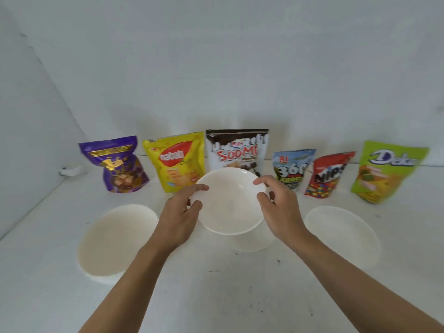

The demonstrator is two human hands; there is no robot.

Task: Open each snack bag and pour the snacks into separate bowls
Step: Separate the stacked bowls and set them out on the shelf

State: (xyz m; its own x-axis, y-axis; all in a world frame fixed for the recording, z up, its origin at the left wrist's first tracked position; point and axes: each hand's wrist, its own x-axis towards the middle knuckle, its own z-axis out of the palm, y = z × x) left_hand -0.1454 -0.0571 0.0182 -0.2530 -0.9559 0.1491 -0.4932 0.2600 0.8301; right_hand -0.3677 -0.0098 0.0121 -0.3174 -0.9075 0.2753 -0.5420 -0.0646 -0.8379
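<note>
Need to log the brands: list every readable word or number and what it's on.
"nabati": yellow bag
"SOOMi": brown-white bag
"360": blue bag
"NIPS": red bag
"Dela", rest blurred: green bag
Purple bag: lettering too blurred.
Small print on all bags: unreadable.

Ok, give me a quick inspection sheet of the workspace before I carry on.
Surface: white table, few dark specks.
Job's things: six bags upright along the wall, none visibly opened: purple bag, yellow bag, Soomi bag, blue bag, Nips bag, green bag; left bowl and right bowl empty on the table; held bowl tilted over a partly hidden lower bowl.
Clutter: small white object far left by the wall.
Grippers: left hand and right hand grip the held bowl's rim.
Cables: nothing seen.
Surroundings: white wall behind and left.
</note>
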